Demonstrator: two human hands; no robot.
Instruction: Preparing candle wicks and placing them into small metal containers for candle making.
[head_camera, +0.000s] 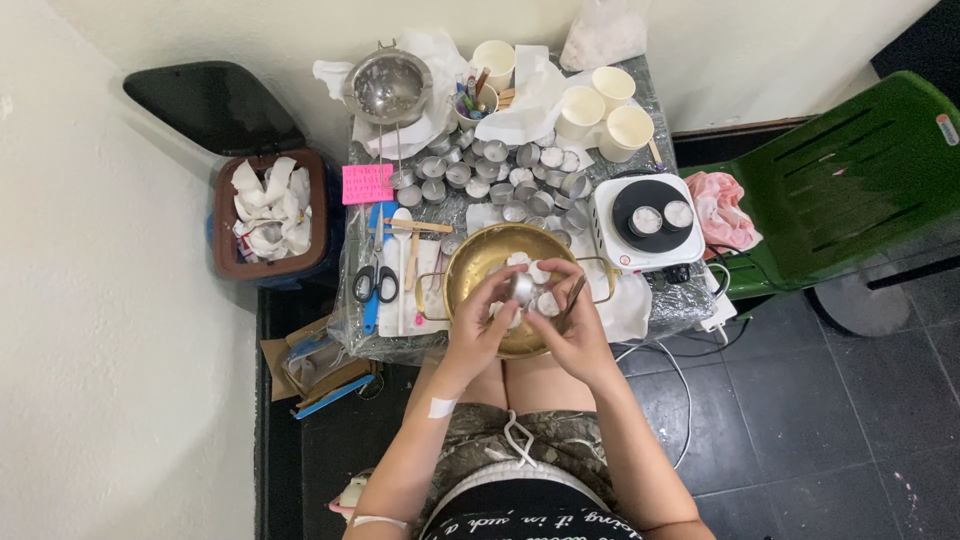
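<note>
Both hands (528, 300) pinch 1 small metal cup (523, 288) — over brass bowl (470, 262).

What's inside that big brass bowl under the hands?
The brass bowl holds a few white wax pieces. Both hands, left and right, grip a small metal cup above it, hiding the bowl's middle and near side.

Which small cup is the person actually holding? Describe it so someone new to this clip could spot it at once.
Start at the brass bowl at the table's front edge. Right above it, the left hand and right hand meet around one small silver metal cup. Unlike the many similar cups lying farther back on the table, this one is lifted and pinched between fingertips.
</note>
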